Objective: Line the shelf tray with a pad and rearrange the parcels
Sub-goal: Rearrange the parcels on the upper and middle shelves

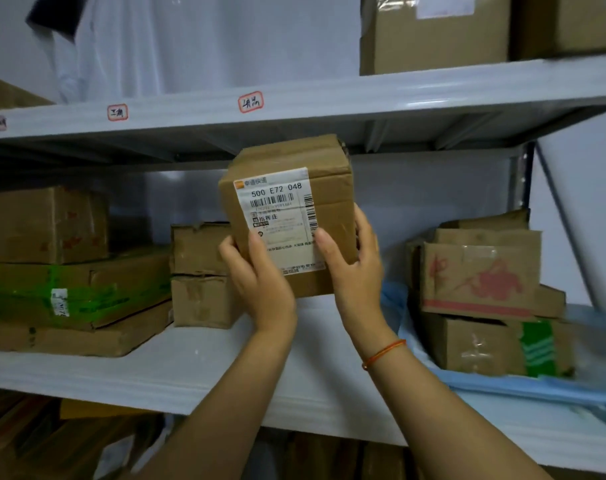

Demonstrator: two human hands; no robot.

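Grey shelf tray: one parcel, two hands' grip.

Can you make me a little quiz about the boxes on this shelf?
1. True or false: both hands hold the labelled box.
2. What lies under the two stacked boxes on the right? A) blue pad B) newspaper C) nothing
3. Which wrist wears the orange bracelet?

Key: 1 true, the left hand and right hand grip it. 2 A, the blue pad. 3 right.
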